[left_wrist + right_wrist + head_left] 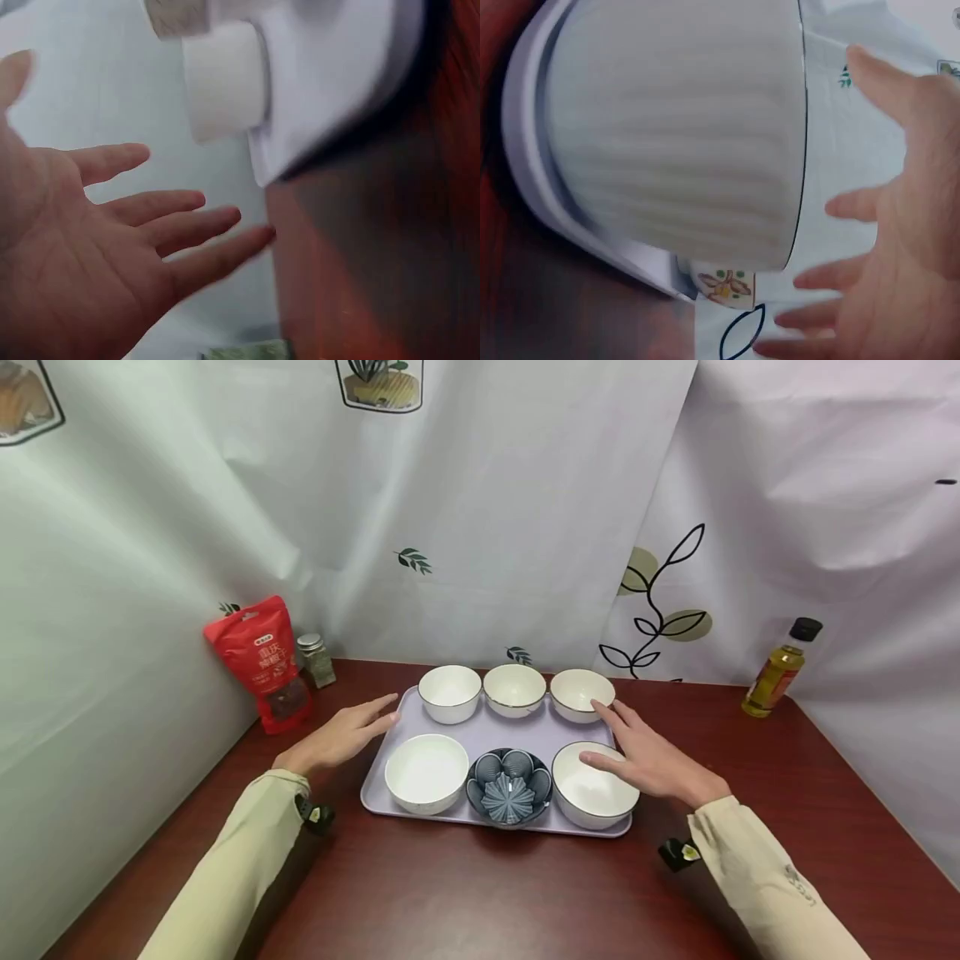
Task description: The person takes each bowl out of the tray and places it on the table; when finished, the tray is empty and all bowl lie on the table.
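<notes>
Glossy reddish table, lilac tray holding five round white bowls plus a dark patterned bowl. Left hand is hovering beside the tray, right hand over its right end, fingers spread wide; wrinkly fabric is hanging behind.

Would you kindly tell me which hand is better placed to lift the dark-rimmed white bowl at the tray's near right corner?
Probably the right hand: it is spread open beside that white bowl, while the left hand is across the lilac tray.

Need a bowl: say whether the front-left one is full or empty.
Empty: the front-left white bowl shows only bare white inside.
</notes>
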Available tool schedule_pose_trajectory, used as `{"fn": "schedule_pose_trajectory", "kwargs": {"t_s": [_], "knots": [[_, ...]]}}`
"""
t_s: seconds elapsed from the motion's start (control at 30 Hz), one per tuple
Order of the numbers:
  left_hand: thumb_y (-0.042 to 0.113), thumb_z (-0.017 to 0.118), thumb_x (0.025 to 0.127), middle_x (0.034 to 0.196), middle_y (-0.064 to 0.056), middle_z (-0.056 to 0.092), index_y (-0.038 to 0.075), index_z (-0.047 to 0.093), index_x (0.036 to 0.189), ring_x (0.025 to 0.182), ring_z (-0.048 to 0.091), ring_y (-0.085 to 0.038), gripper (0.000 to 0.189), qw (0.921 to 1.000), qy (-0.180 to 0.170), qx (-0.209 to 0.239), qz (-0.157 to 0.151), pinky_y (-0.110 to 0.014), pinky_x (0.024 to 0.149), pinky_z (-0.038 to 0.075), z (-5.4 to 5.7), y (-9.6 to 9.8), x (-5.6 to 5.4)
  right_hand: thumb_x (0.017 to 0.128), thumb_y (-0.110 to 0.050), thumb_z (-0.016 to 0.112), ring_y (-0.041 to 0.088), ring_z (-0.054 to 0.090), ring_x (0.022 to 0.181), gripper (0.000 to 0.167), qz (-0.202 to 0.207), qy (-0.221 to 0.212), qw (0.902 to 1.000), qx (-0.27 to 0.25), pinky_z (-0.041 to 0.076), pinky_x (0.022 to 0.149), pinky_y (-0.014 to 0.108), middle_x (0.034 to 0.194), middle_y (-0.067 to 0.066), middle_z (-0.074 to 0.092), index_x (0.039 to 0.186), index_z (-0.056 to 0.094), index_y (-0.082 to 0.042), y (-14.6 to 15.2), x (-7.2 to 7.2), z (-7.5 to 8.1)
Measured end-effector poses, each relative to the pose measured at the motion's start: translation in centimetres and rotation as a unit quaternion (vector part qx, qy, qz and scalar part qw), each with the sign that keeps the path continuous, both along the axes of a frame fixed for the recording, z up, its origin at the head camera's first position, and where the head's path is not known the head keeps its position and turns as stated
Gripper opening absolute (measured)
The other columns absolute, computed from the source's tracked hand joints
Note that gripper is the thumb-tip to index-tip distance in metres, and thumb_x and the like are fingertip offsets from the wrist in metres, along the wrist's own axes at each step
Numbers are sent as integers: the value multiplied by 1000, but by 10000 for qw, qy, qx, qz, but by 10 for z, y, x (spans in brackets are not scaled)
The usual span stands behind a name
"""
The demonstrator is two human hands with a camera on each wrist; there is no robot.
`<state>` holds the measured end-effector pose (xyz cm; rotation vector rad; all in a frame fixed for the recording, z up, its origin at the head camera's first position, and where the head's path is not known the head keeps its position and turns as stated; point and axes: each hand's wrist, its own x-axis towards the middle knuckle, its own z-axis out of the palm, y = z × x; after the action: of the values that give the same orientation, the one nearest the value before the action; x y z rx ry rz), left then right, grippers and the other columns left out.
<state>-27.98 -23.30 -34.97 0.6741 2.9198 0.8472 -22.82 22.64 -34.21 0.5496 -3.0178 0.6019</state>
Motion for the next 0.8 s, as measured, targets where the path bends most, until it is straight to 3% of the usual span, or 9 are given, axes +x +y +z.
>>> {"fn": "schedule_pose_trajectory", "kwargs": {"t_s": [0.13, 0.33, 0.57, 0.67, 0.8], "knots": [[26, 62, 98, 144, -27, 54, -2, 45, 148, 125, 61, -42, 60, 9996, -221, 123, -80, -54, 103, 50, -10, -8, -12, 94, -56, 60, 43, 31, 148, 87, 410, 66, 9989, -220, 30, 117, 63, 161, 23, 30, 159, 26, -8, 8, 3, -2], [15, 72, 89, 128, -28, 64, -7, 51, 140, 104, 72, -33, 60, 9968, -638, 313, -354, -46, 92, 57, -20, -18, -30, 90, -47, 70, 38, 51, 135, 83, 887, 285, 9951, -340, 39, 112, 58, 152, 20, 47, 153, 38, -2, 16, 7, -8], [10, 79, 80, 134, -30, 57, -10, 47, 143, 98, 68, -23, 73, 9851, -1535, 611, -477, -26, 82, 55, -22, -26, -44, 80, -49, 80, 40, 46, 139, 91, 1092, 96, 9928, -489, 37, 112, 61, 151, 16, 49, 151, 42, -5, 21, 9, -16], [7, 80, 77, 127, -29, 59, -11, 46, 143, 98, 64, -21, 77, 9785, -1821, 725, -640, -21, 81, 53, -23, -29, -48, 75, -48, 84, 35, 51, 134, 97, 1221, 27, 9907, -598, 42, 110, 53, 149, 13, 52, 151, 42, -6, 22, 8, -19], [5, 84, 74, 120, -27, 60, -12, 44, 144, 99, 63, -19, 82, 9742, -1911, 853, -839, -19, 84, 53, -25, -33, -52, 67, -47, 89, 29, 54, 127, 106, 1431, -49, 9867, -770, 46, 105, 38, 144, 12, 54, 152, 40, -8, 24, 6, -21]]}}
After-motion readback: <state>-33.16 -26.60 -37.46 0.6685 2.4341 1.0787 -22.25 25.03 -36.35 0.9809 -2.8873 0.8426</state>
